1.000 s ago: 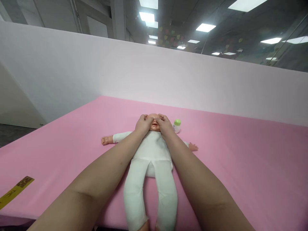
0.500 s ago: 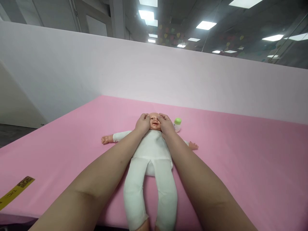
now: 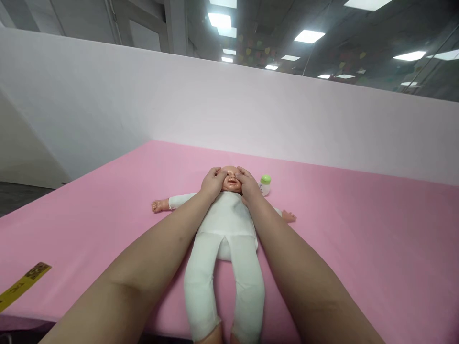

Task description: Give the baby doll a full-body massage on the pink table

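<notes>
Doll (image 3: 225, 215), legs at tabletop (image 3: 358, 220) near edge; likely light, soft-bodied. Hold: head; left hand (image 3: 213, 184), right hand (image 3: 249, 185), fingers curled round.

You are indoors, in what looks like an office-style room or classroom, though the dim background leaves that unsure: rectangular ceiling lights (image 3: 309, 37) show above a white partition (image 3: 287, 114), and a pink-covered table (image 3: 344, 234) stretches before you.
</notes>
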A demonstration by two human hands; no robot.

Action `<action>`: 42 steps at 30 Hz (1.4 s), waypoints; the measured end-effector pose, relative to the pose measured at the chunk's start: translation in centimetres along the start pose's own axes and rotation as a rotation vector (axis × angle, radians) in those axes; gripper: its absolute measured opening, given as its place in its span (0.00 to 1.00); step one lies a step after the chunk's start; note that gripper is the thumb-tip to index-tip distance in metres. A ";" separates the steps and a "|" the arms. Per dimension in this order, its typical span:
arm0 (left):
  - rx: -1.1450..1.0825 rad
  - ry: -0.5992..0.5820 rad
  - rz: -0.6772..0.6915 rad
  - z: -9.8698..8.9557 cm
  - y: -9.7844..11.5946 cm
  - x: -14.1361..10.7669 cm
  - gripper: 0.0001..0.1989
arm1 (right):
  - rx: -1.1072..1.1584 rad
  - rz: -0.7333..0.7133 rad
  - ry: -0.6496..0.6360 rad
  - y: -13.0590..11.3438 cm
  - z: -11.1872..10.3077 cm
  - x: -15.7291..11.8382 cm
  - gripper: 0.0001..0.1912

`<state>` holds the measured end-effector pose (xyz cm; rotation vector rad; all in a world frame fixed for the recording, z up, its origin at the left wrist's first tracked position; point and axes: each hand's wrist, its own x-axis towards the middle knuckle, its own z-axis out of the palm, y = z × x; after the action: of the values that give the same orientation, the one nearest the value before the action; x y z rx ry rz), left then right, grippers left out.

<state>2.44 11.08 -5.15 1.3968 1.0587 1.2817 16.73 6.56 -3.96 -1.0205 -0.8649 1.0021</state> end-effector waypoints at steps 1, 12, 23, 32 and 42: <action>0.007 -0.003 -0.006 0.0 0.1 0.0 0.25 | -0.009 -0.003 -0.003 -0.2 0.2 -0.2 0.31; 0.150 0.039 -0.027 -0.2 -0.5 0.7 0.29 | -0.073 -0.072 0.069 0.5 0.7 0.4 0.25; 0.149 0.053 -0.001 -0.4 -1.1 0.9 0.22 | -0.036 -0.050 0.099 1.4 0.4 1.1 0.20; 0.107 0.060 -0.007 -0.4 -1.1 1.1 0.22 | 0.016 -0.021 0.069 0.9 0.5 0.4 0.27; -0.043 0.019 -0.003 -0.2 -0.8 0.5 0.26 | -0.058 -0.083 0.081 0.7 0.8 0.0 0.29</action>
<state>2.26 11.73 -5.89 1.3525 1.0402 1.3106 15.86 6.87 -4.37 -1.0589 -0.8661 0.8646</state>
